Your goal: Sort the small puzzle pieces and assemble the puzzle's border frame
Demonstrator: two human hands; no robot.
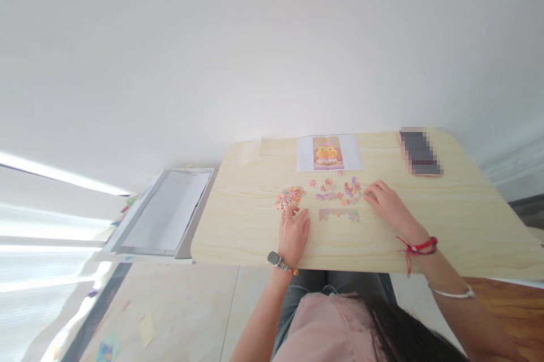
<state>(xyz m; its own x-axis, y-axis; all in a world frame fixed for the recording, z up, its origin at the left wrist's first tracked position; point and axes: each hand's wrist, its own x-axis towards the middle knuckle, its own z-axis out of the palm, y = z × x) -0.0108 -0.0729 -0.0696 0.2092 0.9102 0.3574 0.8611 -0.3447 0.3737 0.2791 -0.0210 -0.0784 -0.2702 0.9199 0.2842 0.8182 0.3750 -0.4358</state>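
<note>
Small colourful cardboard puzzle pieces (pixel 338 189) lie scattered on the pale wooden counter (pixel 467 226), just left of the right hand (pixel 385 203), whose fingers touch them loosely; the left hand (pixel 293 234) rests flat, released, below a heaped pile (pixel 289 197).

You had one view only, from the camera worn on your head, so no second view shared the scene. It looked forward and steeply down from above your own hair and lap, which filled the near edge. The table (pixel 425 226) sat in the lower middle, fairly far off, its contents small. The white wall (pixel 255 39) beyond took the whole upper half, and the floor (pixel 170 305) showed at near left.
</note>
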